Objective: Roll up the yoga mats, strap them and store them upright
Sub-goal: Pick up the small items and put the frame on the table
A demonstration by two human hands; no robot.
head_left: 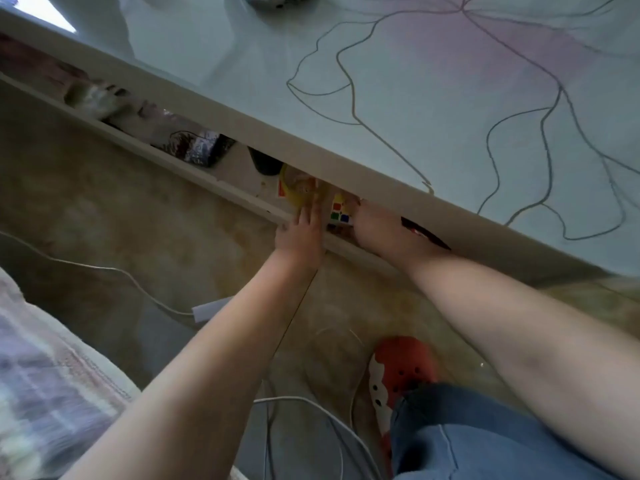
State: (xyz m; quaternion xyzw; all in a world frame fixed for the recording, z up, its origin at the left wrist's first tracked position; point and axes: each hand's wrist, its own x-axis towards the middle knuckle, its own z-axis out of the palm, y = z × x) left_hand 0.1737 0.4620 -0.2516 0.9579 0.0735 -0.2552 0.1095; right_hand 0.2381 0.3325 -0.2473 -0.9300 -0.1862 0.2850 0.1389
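No yoga mat or strap can be made out anywhere in the head view.

Both hands reach to a low open shelf [242,199] running under the edge of a glass-topped table [450,109] printed with a large line-drawn flower.

Left hand [300,237]: back of hand up, fingers straight and close together, tips laid over the front lip of the shelf and touching a yellowish item [298,188] lying there. What that item is cannot be told. No curl or pinch visible.

Right hand [375,230]: reaches under the table edge into the shelf; its fingers are hidden by the tabletop rim, so whether they hold anything cannot be told.

Between the two hands, on the shelf: a puzzle cube [340,212] with red, yellow, green and blue squares facing the camera. It sits just beside the right hand; contact not clear.

Further left along the shelf: a dark round object [265,164], a patterned dark pouch or packet [194,148], and blurred clutter beyond.

Floor [121,220]: glossy tan tile. White cables [104,270] run across it, one to a white adapter block [211,308]; more loops lie near the person's feet.

Lower right: an orange-red clog [403,367] with holes, and a blue denim trouser leg [467,434]. Lower left: a patterned fabric edge [52,368], blurred.
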